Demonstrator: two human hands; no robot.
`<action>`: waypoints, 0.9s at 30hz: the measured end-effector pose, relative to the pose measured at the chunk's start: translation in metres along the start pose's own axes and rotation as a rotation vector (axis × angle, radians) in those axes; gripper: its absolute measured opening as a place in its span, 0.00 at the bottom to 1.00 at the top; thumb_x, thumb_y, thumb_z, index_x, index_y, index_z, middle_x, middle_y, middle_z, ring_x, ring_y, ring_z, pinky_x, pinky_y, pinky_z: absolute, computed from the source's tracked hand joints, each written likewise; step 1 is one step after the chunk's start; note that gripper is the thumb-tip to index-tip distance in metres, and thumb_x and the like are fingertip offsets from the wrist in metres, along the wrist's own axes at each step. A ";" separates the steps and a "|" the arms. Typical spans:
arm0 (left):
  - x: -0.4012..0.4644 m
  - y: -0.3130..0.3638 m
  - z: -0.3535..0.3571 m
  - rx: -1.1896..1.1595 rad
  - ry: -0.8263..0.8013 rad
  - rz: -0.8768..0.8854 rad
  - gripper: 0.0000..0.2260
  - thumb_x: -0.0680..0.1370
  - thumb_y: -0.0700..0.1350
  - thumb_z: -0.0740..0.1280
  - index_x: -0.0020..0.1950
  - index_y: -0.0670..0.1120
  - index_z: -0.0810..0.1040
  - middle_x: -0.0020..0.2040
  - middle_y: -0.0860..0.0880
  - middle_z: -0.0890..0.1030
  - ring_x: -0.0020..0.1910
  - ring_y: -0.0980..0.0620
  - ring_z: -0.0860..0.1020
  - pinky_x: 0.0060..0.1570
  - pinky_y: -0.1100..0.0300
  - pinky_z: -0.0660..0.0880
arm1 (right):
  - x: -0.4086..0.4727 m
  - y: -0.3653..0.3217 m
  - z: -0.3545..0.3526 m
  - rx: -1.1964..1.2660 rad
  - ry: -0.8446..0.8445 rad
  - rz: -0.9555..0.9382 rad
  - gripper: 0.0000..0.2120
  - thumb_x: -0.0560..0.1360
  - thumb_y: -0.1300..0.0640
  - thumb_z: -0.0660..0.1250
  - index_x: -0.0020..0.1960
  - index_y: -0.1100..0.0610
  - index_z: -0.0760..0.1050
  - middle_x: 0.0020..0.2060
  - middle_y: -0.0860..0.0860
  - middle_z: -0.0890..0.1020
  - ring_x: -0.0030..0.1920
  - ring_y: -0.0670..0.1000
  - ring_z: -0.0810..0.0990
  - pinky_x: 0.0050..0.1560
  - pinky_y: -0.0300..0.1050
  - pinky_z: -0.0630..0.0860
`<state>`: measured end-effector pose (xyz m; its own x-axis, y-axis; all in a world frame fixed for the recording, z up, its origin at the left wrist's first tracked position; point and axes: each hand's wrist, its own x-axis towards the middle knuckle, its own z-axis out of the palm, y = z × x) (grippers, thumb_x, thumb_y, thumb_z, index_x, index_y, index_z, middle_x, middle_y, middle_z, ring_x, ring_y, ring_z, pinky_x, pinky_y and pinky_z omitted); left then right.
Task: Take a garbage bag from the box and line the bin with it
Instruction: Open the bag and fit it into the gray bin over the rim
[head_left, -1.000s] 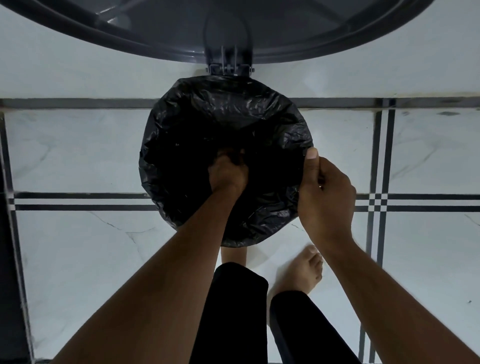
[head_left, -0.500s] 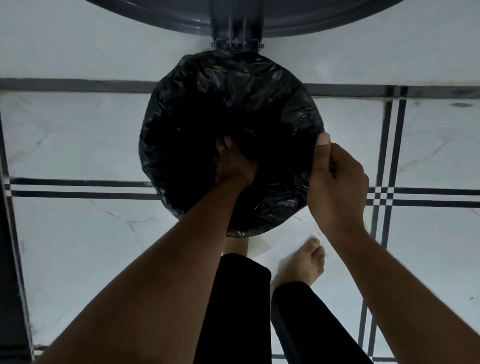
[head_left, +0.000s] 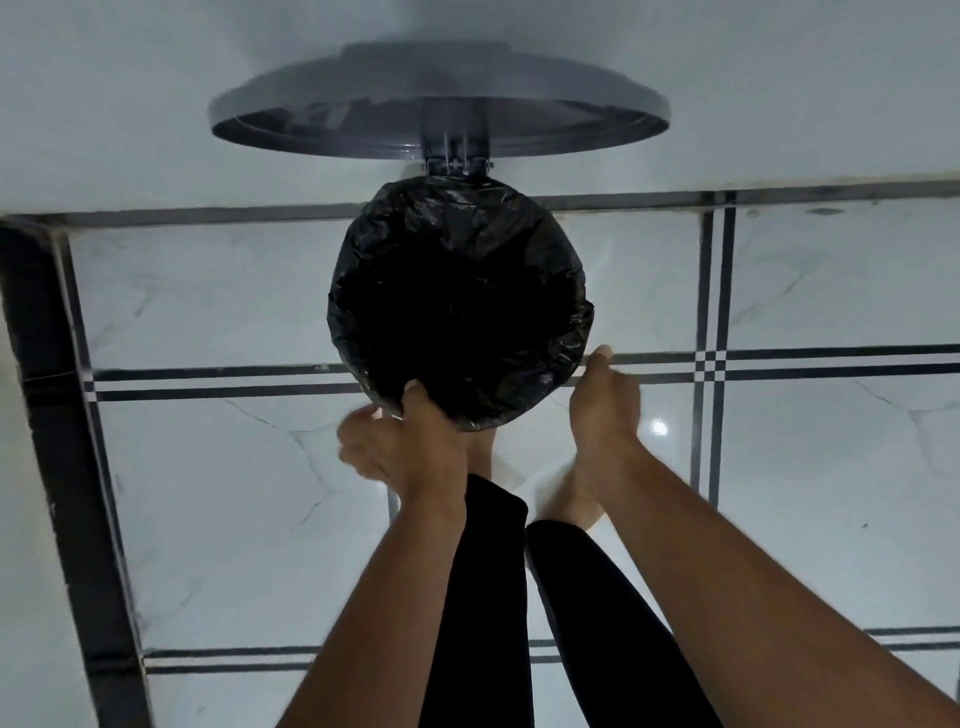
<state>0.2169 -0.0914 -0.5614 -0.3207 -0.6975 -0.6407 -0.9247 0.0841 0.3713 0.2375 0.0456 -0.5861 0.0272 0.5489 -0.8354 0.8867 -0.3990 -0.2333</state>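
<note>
Floor (head_left: 218, 291) on the left is pale marble-look tile with dark double stripes, nothing there that matters. Left hand (head_left: 400, 441) sits at the near-left rim: thumb hooked over the garbage bag (head_left: 457, 244) edge, fingers curled under on the outside, so I'm pinching the film there; it's motion-blurred, so can't say how tight the pinch is. Bag is already in the bin (head_left: 467, 421), black film cuffed over the whole round mouth, bin body almost fully hidden under it, inside just a dark well. Lid (head_left: 439, 111) stands open on its hinge at the far side, just above the mouth. My legs and bare feet are right behind the bin on the near side. Right hand (head_left: 605, 400) is at the near-right rim, thumb up and touching the cuff, fingers curled; can't tell if they actually hold film or just brace. Box not in view. Judgement: lining nearly done, step in hand is seating the cuff. To do it well: pull the overhang down evenly on both sides, keep tension symmetric so the far edge by the hinge doesn't pop off, don't overstretch, thin film tears. Then check lid closes clear.
</note>
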 end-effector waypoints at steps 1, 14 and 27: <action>0.001 0.001 -0.004 -0.087 -0.069 -0.286 0.27 0.81 0.53 0.71 0.75 0.41 0.69 0.74 0.43 0.70 0.72 0.41 0.72 0.73 0.47 0.70 | -0.005 0.002 0.001 0.038 -0.051 0.085 0.31 0.87 0.34 0.54 0.74 0.57 0.77 0.61 0.52 0.82 0.68 0.61 0.80 0.69 0.56 0.73; 0.017 -0.002 -0.007 -0.533 -0.372 -0.559 0.28 0.88 0.62 0.51 0.75 0.45 0.77 0.68 0.45 0.82 0.64 0.44 0.81 0.68 0.49 0.74 | -0.020 0.004 0.017 0.269 -0.122 0.151 0.29 0.88 0.37 0.51 0.83 0.51 0.69 0.75 0.50 0.79 0.73 0.57 0.78 0.77 0.58 0.72; 0.053 0.031 -0.014 -0.280 -0.332 -0.444 0.29 0.86 0.62 0.52 0.82 0.48 0.69 0.79 0.48 0.74 0.75 0.47 0.73 0.79 0.47 0.64 | -0.010 -0.027 0.039 0.139 -0.026 -0.009 0.35 0.87 0.32 0.50 0.84 0.54 0.64 0.77 0.57 0.75 0.72 0.62 0.77 0.71 0.58 0.75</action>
<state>0.1742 -0.1355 -0.5748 -0.0062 -0.3610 -0.9325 -0.9098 -0.3849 0.1551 0.1954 0.0221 -0.5909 0.0059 0.5350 -0.8448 0.8142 -0.4931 -0.3066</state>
